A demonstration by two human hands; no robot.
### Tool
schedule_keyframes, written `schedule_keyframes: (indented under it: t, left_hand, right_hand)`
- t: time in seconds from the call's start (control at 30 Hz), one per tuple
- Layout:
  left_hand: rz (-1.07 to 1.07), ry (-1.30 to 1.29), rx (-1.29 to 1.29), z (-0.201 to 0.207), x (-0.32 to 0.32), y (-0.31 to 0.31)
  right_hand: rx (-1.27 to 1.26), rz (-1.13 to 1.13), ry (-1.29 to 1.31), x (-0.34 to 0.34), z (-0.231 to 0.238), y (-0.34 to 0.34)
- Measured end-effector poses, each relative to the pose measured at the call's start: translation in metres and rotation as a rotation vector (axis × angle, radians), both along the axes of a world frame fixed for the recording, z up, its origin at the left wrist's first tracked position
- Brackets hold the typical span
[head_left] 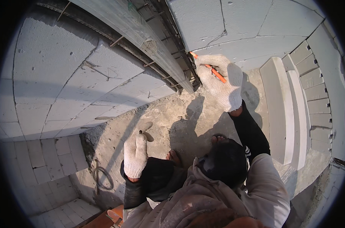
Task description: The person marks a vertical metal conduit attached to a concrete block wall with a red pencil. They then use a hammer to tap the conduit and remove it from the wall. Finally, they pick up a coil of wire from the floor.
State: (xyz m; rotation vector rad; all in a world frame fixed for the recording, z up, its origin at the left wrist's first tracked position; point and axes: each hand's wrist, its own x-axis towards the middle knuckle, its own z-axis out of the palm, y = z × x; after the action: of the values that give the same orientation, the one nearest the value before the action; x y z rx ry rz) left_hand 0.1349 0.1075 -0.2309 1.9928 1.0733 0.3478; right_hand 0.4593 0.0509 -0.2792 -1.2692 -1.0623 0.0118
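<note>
The right hand (222,81), in a white knit glove, is gripping an orange pencil (214,71) in a closed fist. The pencil's long axis is running diagonally, its upper tip pointing up-left to the lower edge of a grey block wall (233,26), just beside the rebar cage (172,68) filling the gap between walls. The right arm is reaching forward, nearly straight, black sleeve showing. The left hand (136,150), also gloved, is hanging well apart, lower and nearer the body, fingers loosely curled and holding nothing, over the concrete floor (172,114). A wire coil (102,176) is lying near it.
</note>
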Motion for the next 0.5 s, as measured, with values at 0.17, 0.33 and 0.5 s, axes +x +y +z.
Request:
schedule_keyframes:
  t: [0.17,0.33,0.5]
  left_hand:
    - [0.025,0.077,-0.053,-0.004,0.012,0.006]
    - [0.032,0.126,-0.004,-0.008,0.016,0.011]
    - [0.11,0.226,-0.02,0.002,0.034,0.007]
  right_hand:
    - [-0.353,0.107,0.532,-0.034,-0.149,-0.054]
    - [-0.497,0.234,0.674,-0.043,-0.185,-0.072]
    - [-0.552,0.315,0.787,-0.053,-0.219,-0.075]
